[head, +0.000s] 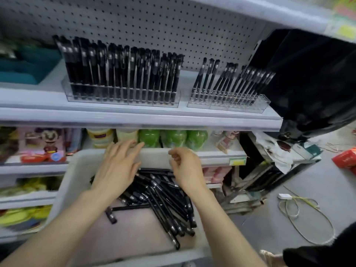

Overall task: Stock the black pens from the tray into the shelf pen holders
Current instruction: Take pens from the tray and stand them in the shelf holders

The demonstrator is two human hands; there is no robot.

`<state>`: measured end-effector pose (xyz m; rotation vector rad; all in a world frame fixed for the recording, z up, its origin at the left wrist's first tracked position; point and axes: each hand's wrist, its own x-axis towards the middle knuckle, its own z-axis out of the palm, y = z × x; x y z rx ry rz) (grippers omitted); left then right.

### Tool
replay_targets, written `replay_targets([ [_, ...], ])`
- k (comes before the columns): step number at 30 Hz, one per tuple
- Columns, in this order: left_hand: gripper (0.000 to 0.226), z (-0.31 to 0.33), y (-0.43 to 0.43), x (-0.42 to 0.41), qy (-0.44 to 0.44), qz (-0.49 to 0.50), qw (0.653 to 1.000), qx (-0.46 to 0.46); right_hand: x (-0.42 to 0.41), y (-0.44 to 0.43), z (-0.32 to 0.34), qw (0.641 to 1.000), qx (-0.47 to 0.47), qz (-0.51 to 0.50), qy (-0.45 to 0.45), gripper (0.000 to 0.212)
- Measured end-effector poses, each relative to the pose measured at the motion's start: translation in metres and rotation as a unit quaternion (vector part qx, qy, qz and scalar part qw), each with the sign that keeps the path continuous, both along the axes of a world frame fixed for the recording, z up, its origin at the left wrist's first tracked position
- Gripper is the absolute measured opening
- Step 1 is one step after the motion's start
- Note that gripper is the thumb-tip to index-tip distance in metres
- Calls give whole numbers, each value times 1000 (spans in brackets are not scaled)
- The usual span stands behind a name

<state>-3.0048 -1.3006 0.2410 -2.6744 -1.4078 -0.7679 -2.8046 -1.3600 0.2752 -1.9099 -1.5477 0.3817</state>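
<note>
A white tray [77, 170] sits in front of me with a loose pile of black pens [165, 201] in it. My left hand [117, 166] hovers flat over the pile's left side with fingers spread and holds nothing. My right hand [185, 166] hangs over the pile's far side with fingers loosely curled; no pen shows in it. On the shelf above stand two clear pen holders: the left holder [123, 95] is packed with upright black pens, the right holder [229, 102] holds leaning pens and has open slots along its front.
The white shelf edge [134, 118] runs between the tray and the holders. Green bottles [173, 138] and toy packs [44, 143] fill the shelf below. A black bag [312, 79] hangs at the right. A cable [300, 214] and a red box [346, 158] lie on the floor.
</note>
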Motion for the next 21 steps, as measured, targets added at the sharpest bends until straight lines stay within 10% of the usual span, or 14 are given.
replay_targets([
  [14,55,-13,-2,5,15,29,999,30,-12,5,-45,975,-147,79,-144,13],
  [21,36,-6,-6,7,-68,8,998,16,-22,8,-28,994,-60,86,25,12],
])
